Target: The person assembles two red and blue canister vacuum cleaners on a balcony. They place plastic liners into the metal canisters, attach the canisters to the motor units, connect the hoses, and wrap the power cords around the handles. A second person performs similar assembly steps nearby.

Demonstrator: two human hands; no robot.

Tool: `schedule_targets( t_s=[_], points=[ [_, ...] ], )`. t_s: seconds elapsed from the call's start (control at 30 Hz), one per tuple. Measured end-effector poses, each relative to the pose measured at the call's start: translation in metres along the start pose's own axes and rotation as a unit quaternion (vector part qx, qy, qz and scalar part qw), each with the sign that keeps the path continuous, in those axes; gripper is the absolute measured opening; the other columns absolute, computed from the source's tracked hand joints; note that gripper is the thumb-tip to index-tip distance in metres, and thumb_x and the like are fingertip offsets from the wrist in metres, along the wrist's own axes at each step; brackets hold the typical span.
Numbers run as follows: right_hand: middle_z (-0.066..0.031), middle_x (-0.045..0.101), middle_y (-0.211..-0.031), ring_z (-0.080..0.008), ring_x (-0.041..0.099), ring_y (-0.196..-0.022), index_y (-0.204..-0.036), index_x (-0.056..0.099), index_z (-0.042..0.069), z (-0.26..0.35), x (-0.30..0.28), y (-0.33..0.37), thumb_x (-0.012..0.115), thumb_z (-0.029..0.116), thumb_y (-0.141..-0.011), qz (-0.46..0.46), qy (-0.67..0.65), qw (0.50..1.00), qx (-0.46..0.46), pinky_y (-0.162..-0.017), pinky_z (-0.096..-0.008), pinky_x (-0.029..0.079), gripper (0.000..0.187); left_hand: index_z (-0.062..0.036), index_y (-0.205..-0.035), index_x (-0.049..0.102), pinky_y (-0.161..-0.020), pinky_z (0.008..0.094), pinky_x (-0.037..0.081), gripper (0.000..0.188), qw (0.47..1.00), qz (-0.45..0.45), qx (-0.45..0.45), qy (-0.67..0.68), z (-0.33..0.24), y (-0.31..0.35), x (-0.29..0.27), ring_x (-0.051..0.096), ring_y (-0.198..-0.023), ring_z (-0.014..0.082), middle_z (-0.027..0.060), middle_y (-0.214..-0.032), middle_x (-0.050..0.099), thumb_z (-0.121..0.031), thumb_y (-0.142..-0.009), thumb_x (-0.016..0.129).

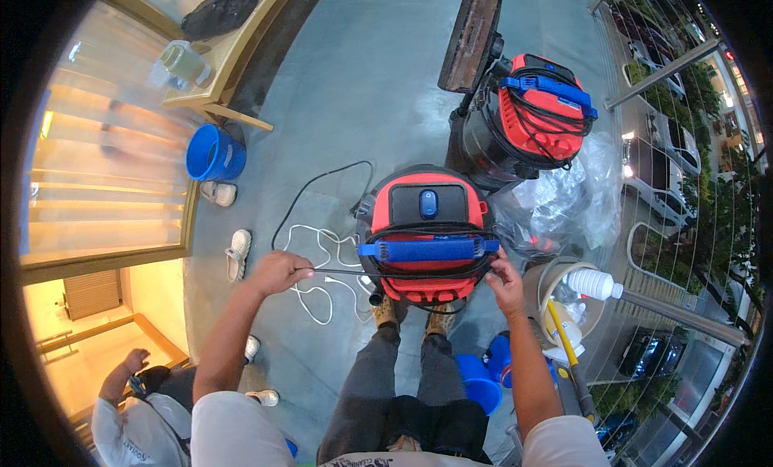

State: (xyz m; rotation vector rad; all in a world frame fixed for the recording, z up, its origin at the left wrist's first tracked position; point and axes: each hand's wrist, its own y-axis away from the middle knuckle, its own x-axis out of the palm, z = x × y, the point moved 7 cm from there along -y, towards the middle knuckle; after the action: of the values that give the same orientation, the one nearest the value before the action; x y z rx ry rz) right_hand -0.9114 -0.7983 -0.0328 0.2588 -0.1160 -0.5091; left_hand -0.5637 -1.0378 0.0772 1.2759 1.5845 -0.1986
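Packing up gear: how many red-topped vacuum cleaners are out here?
2. One vacuum stands at the person's feet, with the left hand and right hand at its cord; the second vacuum stands behind it, farther right.

A grey concrete floor (362, 80) carries everything. Two red-and-black canister vacuums stand on it, one (427, 225) close to the person's feet, the other (527, 117) farther off beside crumpled clear plastic sheeting (580, 197). A white cord (322, 262) lies in loops to the left, near loose white shoes (237, 254) and a blue bucket (213, 153). A white bucket (555, 294) sits at right.
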Motion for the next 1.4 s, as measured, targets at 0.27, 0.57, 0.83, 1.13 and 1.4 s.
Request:
schedule_targets(
  t_s=[0.27, 0.57, 0.83, 1.13, 1.4],
  points=[
    [-0.0128, 0.048, -0.12, -0.0185, 0.051, -0.094, -0.093, 0.055, 0.001, 0.044, 0.012, 0.009, 0.068, 0.008, -0.071, -0.141, 0.257, 0.943, -0.158, -0.079, -0.0285, 0.041, 0.027, -0.0169, -0.081, 0.063, -0.067, 0.0416, 0.043, 0.022, 0.963, -0.218, -0.079, -0.136, 0.046, -0.039, 0.044, 0.058, -0.074, 0.0277, 0.0082, -0.077, 0.061, -0.037, -0.079, 0.054],
    [-0.0033, 0.045, -0.101, -0.0148, 0.044, -0.092, -0.106, 0.044, 0.007, 0.03, 0.022, -0.002, 0.063, 0.001, -0.072, -0.105, 0.048, 0.989, -0.097, -0.079, -0.0258, 0.038, 0.039, -0.0061, -0.096, 0.059, -0.054, 0.0273, 0.044, 0.017, 0.835, -0.098, -0.263, 0.473, 0.075, -0.13, 0.1, 0.058, -0.067, 0.0157, 0.0046, -0.081, 0.063, -0.015, -0.082, 0.057],
    [0.0026, 0.041, -0.082, -0.0083, 0.042, -0.078, -0.109, 0.046, 0.005, 0.015, 0.003, -0.026, 0.064, 0.005, -0.075, -0.186, -0.04, 0.982, 0.013, -0.073, -0.0209, 0.036, 0.039, -0.0034, -0.119, 0.044, -0.057, 0.0212, 0.042, 0.037, 0.655, -0.392, -0.176, 0.622, 0.036, -0.131, -0.011, 0.053, -0.066, 0.0082, 0.008, -0.089, 0.062, -0.006, -0.083, 0.053],
    [-0.0005, 0.052, -0.091, -0.0084, 0.048, -0.081, -0.108, 0.057, 0.002, 0.034, -0.005, -0.033, 0.061, 0.008, -0.079, -0.098, 0.125, 0.984, -0.078, -0.074, -0.0208, 0.038, 0.03, -0.0043, -0.125, 0.042, -0.081, 0.0294, 0.043, 0.045, 0.884, -0.131, 0.126, 0.43, -0.149, -0.186, -0.012, 0.056, -0.091, 0.016, 0.0077, -0.101, 0.06, -0.002, -0.081, 0.05],
    [0.0005, 0.059, -0.095, -0.0067, 0.051, -0.076, -0.111, 0.055, 0.001, -0.004, -0.013, -0.045, 0.053, 0.007, -0.084, -0.021, -0.091, 0.992, 0.086, -0.068, -0.0203, 0.04, 0.028, -0.0139, -0.123, 0.047, -0.074, 0.0316, 0.046, 0.044, 0.936, -0.118, 0.1, 0.317, -0.186, -0.195, 0.019, 0.061, -0.089, 0.0234, 0.0098, -0.097, 0.063, -0.008, -0.08, 0.053]
  ],
)
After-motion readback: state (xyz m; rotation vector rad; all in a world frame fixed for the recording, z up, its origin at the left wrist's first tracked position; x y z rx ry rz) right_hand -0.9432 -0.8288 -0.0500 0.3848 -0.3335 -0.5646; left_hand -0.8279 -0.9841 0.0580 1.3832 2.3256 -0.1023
